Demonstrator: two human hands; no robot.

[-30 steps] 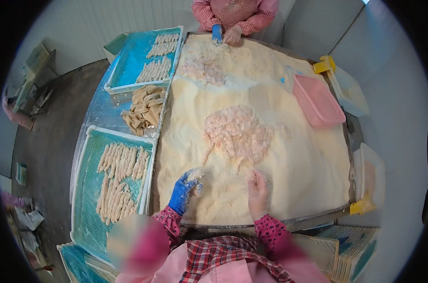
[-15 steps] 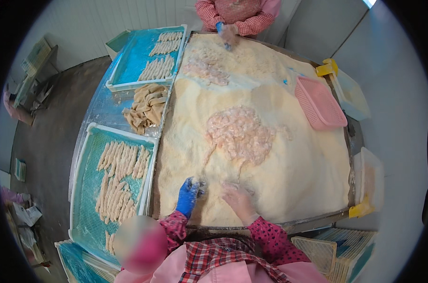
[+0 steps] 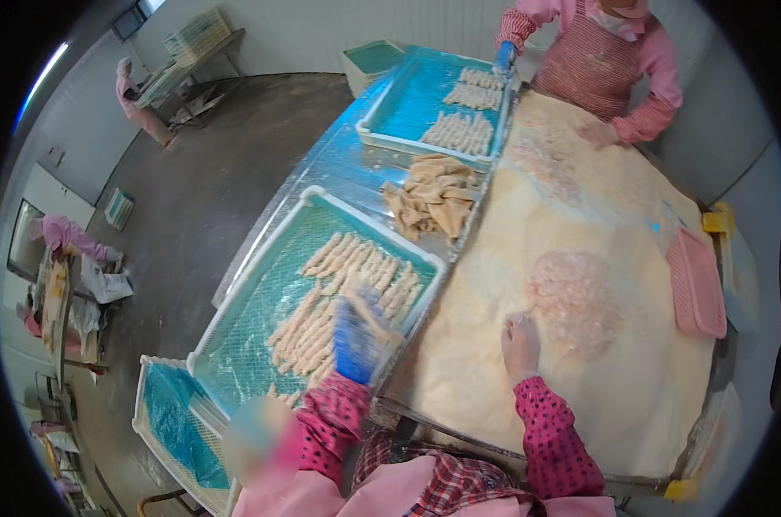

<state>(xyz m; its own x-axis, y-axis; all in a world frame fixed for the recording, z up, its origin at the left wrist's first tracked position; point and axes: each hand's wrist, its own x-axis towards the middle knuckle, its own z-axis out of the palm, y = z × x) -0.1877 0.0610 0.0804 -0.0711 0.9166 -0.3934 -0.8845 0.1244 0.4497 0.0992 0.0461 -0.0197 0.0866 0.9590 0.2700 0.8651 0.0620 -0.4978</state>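
Blue-gloved left hand (image 3: 356, 340) holds a breaded stick (image 3: 375, 317) over the tray (image 3: 261, 284).

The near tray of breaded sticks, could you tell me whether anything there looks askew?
Mostly tidy: the breaded sticks lie in slanted rows in the near tray. A loose, unsorted heap of pieces sits outside it on the foil.
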